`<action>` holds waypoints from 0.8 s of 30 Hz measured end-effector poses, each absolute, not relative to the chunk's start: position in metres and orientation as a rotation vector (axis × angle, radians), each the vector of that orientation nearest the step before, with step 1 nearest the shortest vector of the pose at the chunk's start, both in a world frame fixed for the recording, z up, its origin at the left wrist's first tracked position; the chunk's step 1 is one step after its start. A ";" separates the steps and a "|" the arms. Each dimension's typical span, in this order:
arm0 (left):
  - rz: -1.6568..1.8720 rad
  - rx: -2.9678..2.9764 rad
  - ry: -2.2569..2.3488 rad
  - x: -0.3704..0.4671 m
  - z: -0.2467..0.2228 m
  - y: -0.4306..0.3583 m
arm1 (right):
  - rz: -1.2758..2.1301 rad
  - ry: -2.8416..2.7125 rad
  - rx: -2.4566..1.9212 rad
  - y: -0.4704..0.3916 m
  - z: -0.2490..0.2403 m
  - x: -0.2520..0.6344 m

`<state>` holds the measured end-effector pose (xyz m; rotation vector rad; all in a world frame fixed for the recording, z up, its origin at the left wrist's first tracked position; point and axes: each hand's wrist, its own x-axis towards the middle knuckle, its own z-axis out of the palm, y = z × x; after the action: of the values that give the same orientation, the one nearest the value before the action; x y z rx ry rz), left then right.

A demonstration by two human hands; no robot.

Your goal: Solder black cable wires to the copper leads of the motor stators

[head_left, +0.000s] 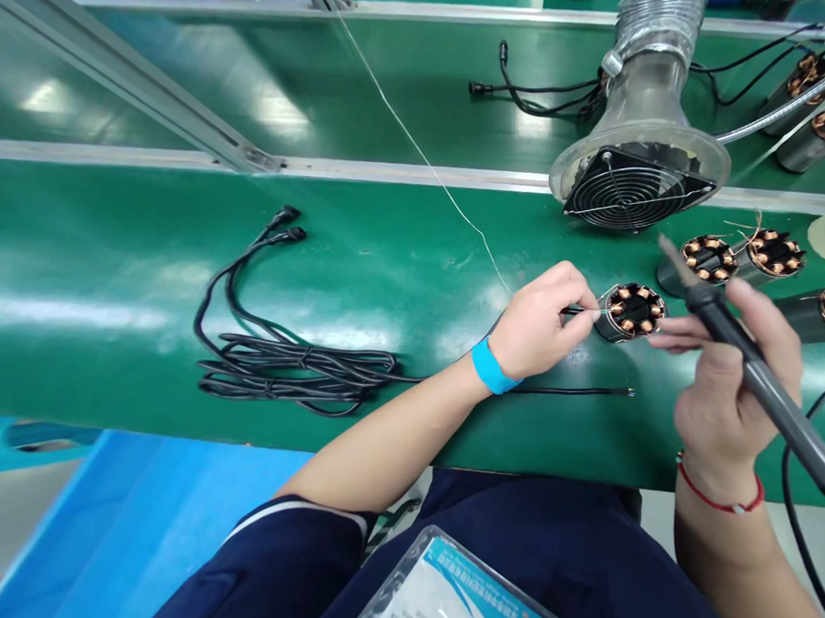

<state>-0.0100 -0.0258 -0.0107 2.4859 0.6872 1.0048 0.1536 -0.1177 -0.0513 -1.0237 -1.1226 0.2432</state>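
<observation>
left hand (540,326) pinches slim black cable (572,311); right hand (734,381) grips smooth, tapered soldering iron (771,389).

Your cable coil (305,357) lay left on the bench (96,268). One stator (632,310) sat right, between your left hand (540,317) and right hand (720,391); soldering iron (775,391) was in the latter. That stator had the fan hood (626,195) far, three more stators (771,257) right, a loose cable end (594,390) near. Wire (481,234) ran from the far side to your left hand.
</observation>
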 end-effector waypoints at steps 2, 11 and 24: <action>1.021 2.457 0.716 -0.008 -0.014 -0.031 | 0.229 -1.076 -0.979 -0.124 -0.061 0.154; 1.193 2.353 0.800 -0.001 -0.028 -0.044 | 0.104 -1.091 -0.769 -0.123 -0.082 0.152; 1.234 2.305 0.826 0.001 -0.030 -0.044 | 0.187 -1.175 -0.848 -0.131 -0.078 0.155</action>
<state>0.0009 -0.0438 -0.0305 2.3048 0.8263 1.2338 0.1549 -0.1311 -0.0775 -0.8479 -1.1755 0.1872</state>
